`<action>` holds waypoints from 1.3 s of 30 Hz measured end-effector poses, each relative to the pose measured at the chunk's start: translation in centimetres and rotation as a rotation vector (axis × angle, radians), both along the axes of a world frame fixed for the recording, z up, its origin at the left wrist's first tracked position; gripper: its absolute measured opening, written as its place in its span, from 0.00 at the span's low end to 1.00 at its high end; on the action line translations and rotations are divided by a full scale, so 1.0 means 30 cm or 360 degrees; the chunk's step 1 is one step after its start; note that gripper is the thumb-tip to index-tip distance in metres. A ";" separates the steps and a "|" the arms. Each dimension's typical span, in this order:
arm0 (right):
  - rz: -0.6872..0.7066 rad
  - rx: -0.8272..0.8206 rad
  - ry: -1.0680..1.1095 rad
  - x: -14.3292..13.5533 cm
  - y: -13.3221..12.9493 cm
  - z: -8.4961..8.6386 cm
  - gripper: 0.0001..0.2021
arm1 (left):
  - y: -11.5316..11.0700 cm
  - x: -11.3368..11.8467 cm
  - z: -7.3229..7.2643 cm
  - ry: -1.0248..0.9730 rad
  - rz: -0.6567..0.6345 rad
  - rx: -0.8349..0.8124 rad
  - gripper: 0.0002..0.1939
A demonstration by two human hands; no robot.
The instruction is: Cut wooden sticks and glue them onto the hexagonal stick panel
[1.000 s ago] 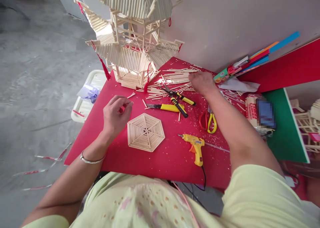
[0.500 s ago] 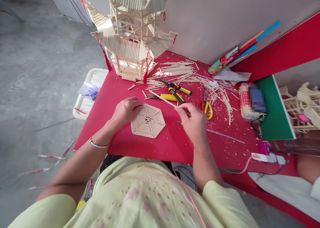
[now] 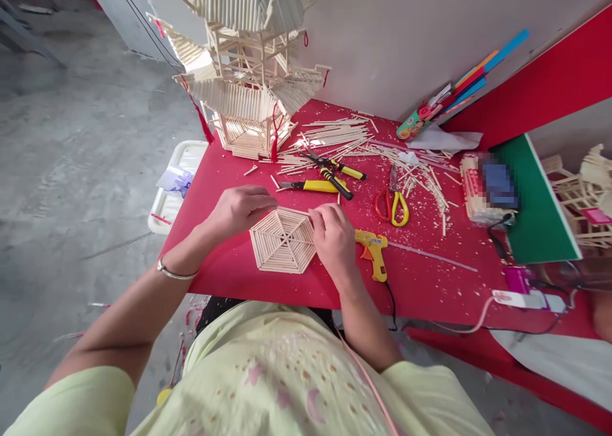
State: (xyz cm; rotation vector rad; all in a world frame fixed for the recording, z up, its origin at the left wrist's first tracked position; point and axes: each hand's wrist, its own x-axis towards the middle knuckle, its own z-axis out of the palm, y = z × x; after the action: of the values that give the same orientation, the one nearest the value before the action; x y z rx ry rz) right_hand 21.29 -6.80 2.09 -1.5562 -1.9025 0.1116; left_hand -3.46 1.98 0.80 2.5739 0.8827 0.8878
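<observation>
The flat hexagon of thin wooden sticks [image 3: 283, 248] lies on the red table between my hands. A thin stick [image 3: 294, 211] runs along its far edge. My left hand [image 3: 243, 208] is closed at the stick's left end, over the hexagon's upper left corner. At the right end, my right hand [image 3: 333, 235] pinches the stick beside the upper right corner. The yellow glue gun [image 3: 375, 251] rests just right of my right hand, its cord hanging over the front edge.
A tall stick pagoda [image 3: 243, 98] stands at the back left. Loose sticks [image 3: 339, 133], black-yellow pliers [image 3: 329, 171], a yellow cutter [image 3: 318, 186] and scissors [image 3: 393, 203] lie behind my hands. A power strip [image 3: 521, 300] is at the right.
My right hand has moved left and down with the stick, from over the tools to the hexagon's far edge. The glue gun is now uncovered. My left hand has shifted slightly.
</observation>
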 end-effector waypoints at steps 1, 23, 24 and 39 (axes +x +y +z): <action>-0.0045 0.0014 -0.0075 0.014 -0.015 0.001 0.16 | 0.011 -0.012 -0.011 0.0005 0.0040 -0.0025 0.13; -0.0112 -0.0497 -0.0402 0.030 0.048 0.005 0.13 | 0.044 -0.027 -0.097 0.0215 0.0203 -0.0186 0.11; -0.0115 -0.0523 -0.0427 0.030 0.050 0.003 0.14 | 0.045 -0.028 -0.098 0.0224 0.0202 -0.0190 0.11; -0.0067 -0.0616 -0.0420 0.029 0.061 -0.026 0.16 | 0.048 -0.029 -0.087 0.0219 0.0206 -0.0236 0.12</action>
State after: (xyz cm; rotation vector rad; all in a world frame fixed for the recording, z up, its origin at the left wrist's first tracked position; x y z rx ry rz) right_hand 22.18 -4.97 1.31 -1.9464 -2.1436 0.2824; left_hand -4.33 3.41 -1.81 2.4954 1.1208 0.6568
